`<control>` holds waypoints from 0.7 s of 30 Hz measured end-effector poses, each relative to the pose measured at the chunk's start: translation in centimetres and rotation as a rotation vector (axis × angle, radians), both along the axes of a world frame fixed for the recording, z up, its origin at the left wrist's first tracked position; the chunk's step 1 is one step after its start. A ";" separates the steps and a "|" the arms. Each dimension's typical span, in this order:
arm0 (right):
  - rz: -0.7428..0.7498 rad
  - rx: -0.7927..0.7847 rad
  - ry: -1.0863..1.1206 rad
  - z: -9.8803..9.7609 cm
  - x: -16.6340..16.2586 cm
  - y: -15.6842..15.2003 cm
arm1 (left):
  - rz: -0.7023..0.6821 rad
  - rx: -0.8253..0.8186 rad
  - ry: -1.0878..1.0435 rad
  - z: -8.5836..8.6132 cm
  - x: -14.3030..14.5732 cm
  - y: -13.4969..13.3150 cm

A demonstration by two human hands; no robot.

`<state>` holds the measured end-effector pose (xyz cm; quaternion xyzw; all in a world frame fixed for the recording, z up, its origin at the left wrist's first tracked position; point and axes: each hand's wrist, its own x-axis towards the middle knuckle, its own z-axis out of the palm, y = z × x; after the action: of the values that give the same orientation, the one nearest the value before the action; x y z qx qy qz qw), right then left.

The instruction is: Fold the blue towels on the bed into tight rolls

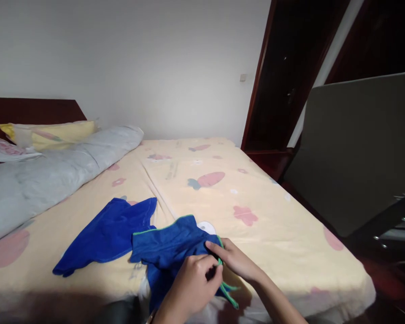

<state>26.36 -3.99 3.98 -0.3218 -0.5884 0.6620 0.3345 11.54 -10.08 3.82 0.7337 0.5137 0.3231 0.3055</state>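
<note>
A blue garment with green trim (162,249) lies crumpled on the near part of the bed (222,193). A second blue piece (108,234) spreads to its left; I cannot tell if it is joined to the first. My left hand (192,288) is curled, its fingers pinching the green-edged cloth near the right end of the garment. My right hand (234,258) comes in from the right, with thumb and fingers pressed on the same green edge. Both hands meet at that spot.
The bed has a pale yellow sheet with pink prints. A grey rolled duvet (54,171) and pillows (47,135) lie at the left by the dark headboard. A dark wooden door frame (276,90) and a grey panel (357,148) stand to the right.
</note>
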 end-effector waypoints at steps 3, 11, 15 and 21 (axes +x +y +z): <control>0.064 0.086 -0.023 1.2 1.9 -0.2 | -0.075 -0.062 -0.051 1.4 0.0 -0.7; 0.145 0.123 -0.075 0.6 3.7 0.0 | -0.033 0.186 0.036 3.4 -3.0 1.3; 0.253 0.235 -0.207 1.7 4.0 -0.9 | -0.194 0.262 0.106 3.5 -4.6 2.0; 0.215 0.240 -0.262 2.4 4.8 -1.3 | -0.194 0.282 0.087 2.2 -4.2 2.1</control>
<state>31.14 -5.33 6.35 -0.2984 -0.7325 0.5716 0.2185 7.31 -7.99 6.06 0.8286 0.4029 0.3290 0.2070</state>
